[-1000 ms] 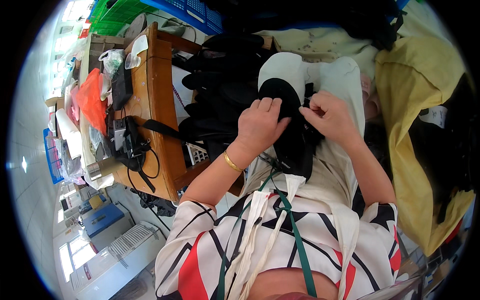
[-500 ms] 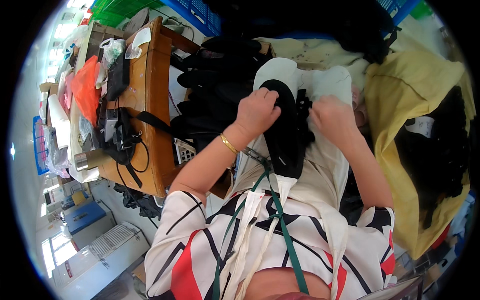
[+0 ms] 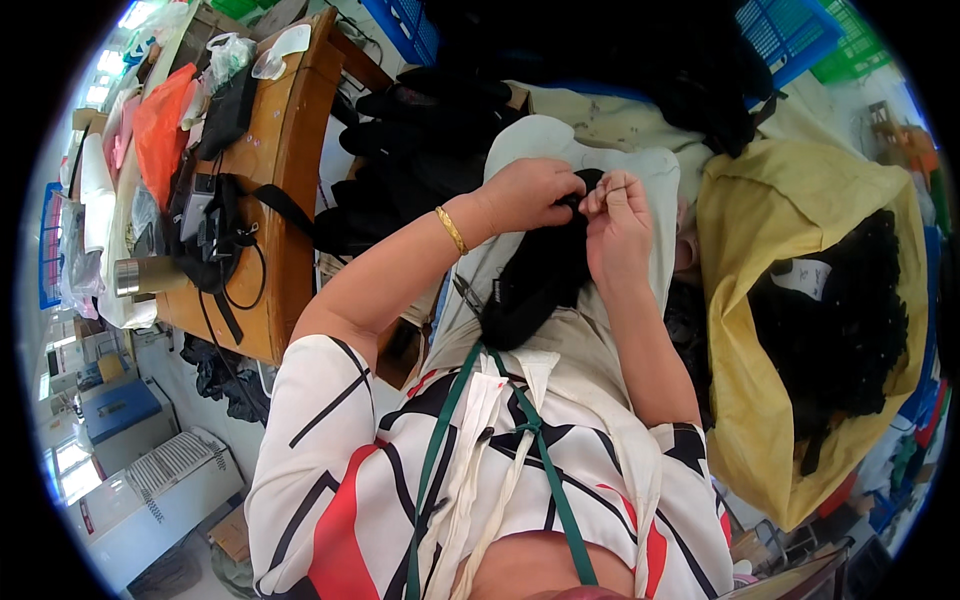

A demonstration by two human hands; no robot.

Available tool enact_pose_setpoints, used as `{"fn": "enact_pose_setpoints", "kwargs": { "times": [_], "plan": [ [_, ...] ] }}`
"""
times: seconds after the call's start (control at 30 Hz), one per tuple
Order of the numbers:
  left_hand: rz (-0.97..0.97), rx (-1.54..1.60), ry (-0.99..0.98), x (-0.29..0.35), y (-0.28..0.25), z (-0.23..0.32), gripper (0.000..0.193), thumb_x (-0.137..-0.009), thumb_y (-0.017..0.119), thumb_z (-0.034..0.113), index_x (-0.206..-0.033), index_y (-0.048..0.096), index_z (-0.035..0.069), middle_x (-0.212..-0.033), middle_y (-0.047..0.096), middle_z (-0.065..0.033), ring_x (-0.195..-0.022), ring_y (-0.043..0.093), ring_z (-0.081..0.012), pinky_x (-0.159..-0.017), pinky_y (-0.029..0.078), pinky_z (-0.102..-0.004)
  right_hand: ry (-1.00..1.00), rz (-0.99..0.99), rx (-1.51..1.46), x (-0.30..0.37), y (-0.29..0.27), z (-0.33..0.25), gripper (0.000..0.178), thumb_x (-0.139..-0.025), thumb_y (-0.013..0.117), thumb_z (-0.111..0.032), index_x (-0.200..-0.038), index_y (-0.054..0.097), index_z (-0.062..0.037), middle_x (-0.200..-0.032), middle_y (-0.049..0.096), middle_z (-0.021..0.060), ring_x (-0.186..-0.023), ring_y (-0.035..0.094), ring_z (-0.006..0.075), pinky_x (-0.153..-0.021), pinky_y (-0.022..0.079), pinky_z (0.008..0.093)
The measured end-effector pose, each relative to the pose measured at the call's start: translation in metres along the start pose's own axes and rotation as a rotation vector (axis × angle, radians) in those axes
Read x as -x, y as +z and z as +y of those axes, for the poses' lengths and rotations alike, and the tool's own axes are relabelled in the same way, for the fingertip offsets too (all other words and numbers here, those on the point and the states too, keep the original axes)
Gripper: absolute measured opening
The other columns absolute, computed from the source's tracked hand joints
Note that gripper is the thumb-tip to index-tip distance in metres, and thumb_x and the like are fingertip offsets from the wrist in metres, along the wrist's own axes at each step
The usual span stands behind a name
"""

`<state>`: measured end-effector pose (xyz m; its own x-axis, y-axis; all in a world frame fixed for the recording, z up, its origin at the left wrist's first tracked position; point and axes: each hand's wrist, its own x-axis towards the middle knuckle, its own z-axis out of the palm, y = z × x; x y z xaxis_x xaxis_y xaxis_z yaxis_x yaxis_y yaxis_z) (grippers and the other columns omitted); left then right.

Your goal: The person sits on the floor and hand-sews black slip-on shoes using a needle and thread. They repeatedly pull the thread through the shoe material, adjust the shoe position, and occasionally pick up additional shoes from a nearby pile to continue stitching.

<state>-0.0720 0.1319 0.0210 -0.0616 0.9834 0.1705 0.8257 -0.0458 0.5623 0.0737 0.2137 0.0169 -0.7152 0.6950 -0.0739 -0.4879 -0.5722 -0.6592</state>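
Observation:
A black cloth slipper (image 3: 545, 262) lies across my lap, on a pale apron (image 3: 650, 180). Its far end is up between my two hands. My left hand (image 3: 535, 195), with a gold bangle on the wrist, pinches that end from the left, its fingers curled. Opposite it, almost touching, my right hand (image 3: 618, 225) has thumb and fingers pressed together at the slipper's edge. Any small thing in the right fingertips is too fine to make out. Small metal snips (image 3: 465, 293) lie beside the slipper's left side, near a green cord (image 3: 445, 425) around my neck.
Several black slippers (image 3: 400, 140) are piled to the left of my lap. A wooden table (image 3: 290, 190) with bags and a steel flask (image 3: 145, 276) stands farther left. At right is a yellow sack (image 3: 740, 300) holding black pieces. Blue crates (image 3: 795, 45) with black material sit ahead.
My hands have come together at the slipper's far end; the right hand moved left and now pinches there. The slipper has turned and bunched. The whole view has shifted slightly.

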Motion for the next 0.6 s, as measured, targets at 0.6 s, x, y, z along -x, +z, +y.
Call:
{"fn": "enact_pose_setpoints", "kwargs": {
  "times": [0.6],
  "plan": [
    [-0.013,0.451,-0.259,0.032,0.016,0.04,0.018,-0.081,0.068,0.017,-0.093,0.069,0.004,-0.085,0.064,-0.009,-0.077,0.059,-0.02,-0.067,0.048,-0.0319,-0.307,-0.048,1.127,0.074,-0.044,-0.076,0.014,-0.097,0.058,-0.005,-0.109,0.061,0.0002,-0.085,0.065,0.0054,-0.075,0.062,0.0099,-0.069,0.05,0.026]
  ]
}}
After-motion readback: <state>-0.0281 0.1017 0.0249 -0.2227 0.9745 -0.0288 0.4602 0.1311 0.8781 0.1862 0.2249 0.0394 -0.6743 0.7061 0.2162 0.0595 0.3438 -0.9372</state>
